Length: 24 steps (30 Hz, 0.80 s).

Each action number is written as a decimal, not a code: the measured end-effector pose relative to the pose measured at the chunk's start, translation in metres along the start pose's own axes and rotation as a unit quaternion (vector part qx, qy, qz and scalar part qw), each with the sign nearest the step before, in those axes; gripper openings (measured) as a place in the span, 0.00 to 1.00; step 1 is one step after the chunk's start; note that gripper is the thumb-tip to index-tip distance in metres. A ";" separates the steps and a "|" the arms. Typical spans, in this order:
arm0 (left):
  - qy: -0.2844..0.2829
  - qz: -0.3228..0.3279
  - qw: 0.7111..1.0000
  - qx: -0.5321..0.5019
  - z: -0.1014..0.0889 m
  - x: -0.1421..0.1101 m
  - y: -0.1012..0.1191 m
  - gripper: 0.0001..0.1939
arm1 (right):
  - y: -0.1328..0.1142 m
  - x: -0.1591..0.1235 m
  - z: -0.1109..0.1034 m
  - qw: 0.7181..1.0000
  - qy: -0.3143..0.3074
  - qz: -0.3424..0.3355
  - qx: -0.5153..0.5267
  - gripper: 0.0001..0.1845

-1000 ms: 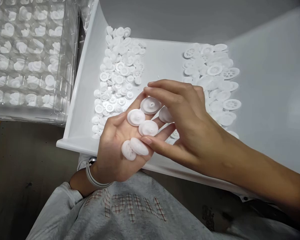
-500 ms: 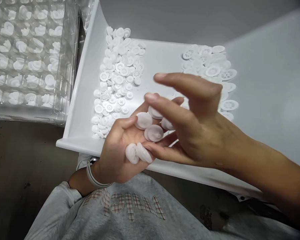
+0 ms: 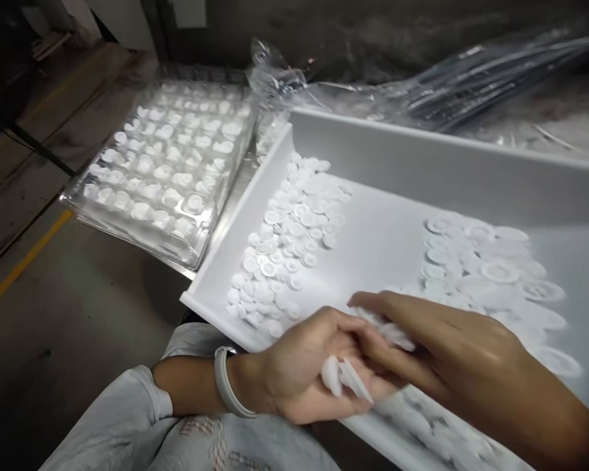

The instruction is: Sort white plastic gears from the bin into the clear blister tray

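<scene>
My left hand (image 3: 304, 379) is cupped palm up over the near edge of the white bin, with a pair of small white plastic gears (image 3: 344, 378) lying in its palm. My right hand (image 3: 476, 347) comes in from the right and meets the left fingers, closed around more white plastic gears (image 3: 390, 330); these are blurred and partly covered by its fingers. Inside the bin, a pile of small white gears (image 3: 294, 229) lies along the left side. Larger spoked white wheels (image 3: 491, 268) are heaped to the right, beyond my right hand.
The white bin (image 3: 422, 150) has raised walls at the back and left. Left of it, a clear plastic compartment tray (image 3: 186, 242) holds white parts in many pockets. Crumpled clear plastic film (image 3: 373, 95) lies behind the bin. A yellow line (image 3: 27, 261) marks the floor.
The view has swung up and left, showing the whole compartment tray. My right hand has closed on some gears from the left palm, where fewer are now visible.
</scene>
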<state>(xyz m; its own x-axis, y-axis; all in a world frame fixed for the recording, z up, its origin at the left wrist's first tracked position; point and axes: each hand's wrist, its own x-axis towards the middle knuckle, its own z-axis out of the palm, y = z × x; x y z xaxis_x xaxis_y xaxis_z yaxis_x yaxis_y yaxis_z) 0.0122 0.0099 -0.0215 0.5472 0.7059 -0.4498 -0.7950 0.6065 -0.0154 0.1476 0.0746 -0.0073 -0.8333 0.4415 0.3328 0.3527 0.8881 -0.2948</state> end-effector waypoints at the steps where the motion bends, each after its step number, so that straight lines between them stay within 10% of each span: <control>1: 0.000 0.003 1.000 0.001 0.000 0.001 0.000 0.11 | 0.000 0.000 0.000 0.998 -0.006 0.056 0.035 0.04; 6: -0.037 0.027 0.999 0.006 -0.003 -0.008 0.004 0.18 | 0.012 0.011 0.002 0.864 0.025 0.432 0.256 0.17; 10: -0.072 0.032 0.997 -0.017 -0.008 -0.015 0.010 0.19 | 0.042 0.060 0.006 0.826 0.051 0.474 0.299 0.23; 19: -0.112 0.021 0.991 -0.071 -0.003 -0.032 0.025 0.06 | 0.096 0.272 0.040 0.922 -0.048 0.352 0.153 0.18; 24: -0.138 0.009 0.988 -0.074 -0.006 -0.026 0.023 0.09 | 0.125 0.337 0.078 0.948 -0.059 0.311 0.021 0.18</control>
<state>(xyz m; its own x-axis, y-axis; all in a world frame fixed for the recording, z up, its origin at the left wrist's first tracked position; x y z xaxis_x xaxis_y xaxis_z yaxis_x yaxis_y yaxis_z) -0.0220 0.0030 -0.0155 0.5678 0.8009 -0.1904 -0.8230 0.5479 -0.1496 -0.1221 0.3242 -0.0020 -0.5122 0.8586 -0.0189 0.7765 0.4536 -0.4373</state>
